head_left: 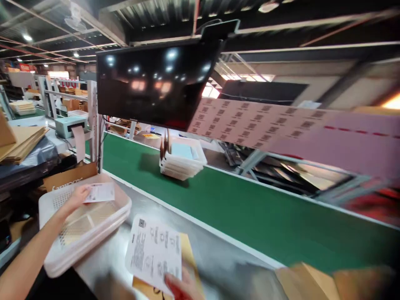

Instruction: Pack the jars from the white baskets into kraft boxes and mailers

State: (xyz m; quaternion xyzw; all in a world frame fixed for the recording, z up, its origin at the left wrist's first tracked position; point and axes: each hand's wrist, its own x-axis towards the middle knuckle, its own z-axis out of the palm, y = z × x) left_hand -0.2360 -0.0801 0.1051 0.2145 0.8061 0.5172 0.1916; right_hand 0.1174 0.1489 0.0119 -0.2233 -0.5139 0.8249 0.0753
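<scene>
My left hand [80,195] pinches a small white printed card [101,192] above a white plastic basket [123,208] at the left. Flat brown pieces [81,227] lie inside the basket. Lower in the view, my right hand [184,286] grips the bottom edge of a white printed sheet [159,250], its fingers blurred. Partly behind the sheet is a yellow-brown envelope [189,254].
A green conveyor belt [243,208] runs behind the metal table [150,206], carrying stacked white baskets [183,166]. A dark monitor [150,83] hangs above. Blurred brown cardboard [309,281] is at the lower right. A label printer [70,126] stands left.
</scene>
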